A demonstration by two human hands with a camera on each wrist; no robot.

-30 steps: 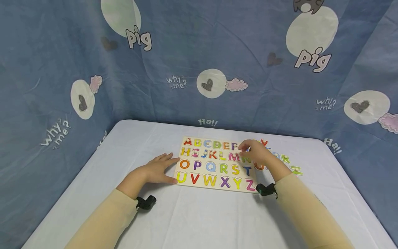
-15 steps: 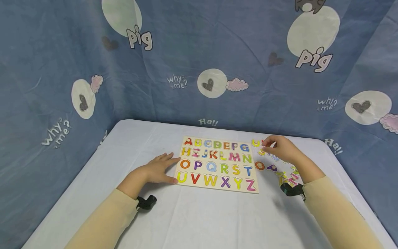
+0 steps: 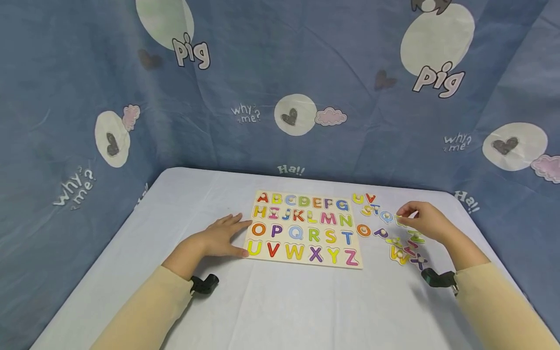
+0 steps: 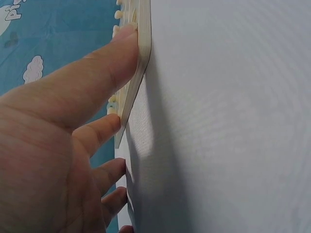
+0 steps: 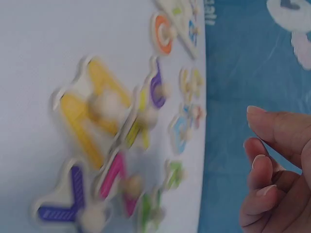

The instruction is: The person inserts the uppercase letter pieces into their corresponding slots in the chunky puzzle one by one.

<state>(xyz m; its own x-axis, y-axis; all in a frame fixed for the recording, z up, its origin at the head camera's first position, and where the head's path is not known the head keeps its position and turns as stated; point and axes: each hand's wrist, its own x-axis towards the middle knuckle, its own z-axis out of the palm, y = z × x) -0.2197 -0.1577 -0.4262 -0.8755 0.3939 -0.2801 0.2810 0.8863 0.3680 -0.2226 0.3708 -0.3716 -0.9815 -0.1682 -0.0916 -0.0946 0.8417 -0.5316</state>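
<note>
Lower left of centre: left hand (image 3: 218, 238) resting, fingers spreading straight, thumb and index tip touching alphabet board's edge. Lower centre: alphabet board (image 3: 286, 232) lying flat. Right of it: orange O (image 3: 363, 230), blue Q (image 3: 386, 217), yellow W (image 3: 399, 254) lying loose. Farther right: right hand (image 3: 426, 222) hovering near pieces, fingers bending loosely, thumb standing apart, grasping nothing.

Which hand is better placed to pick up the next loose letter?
Probably the right hand: it hovers by the loose letters, holding nothing. The left hand touches the left edge of the board.
</note>
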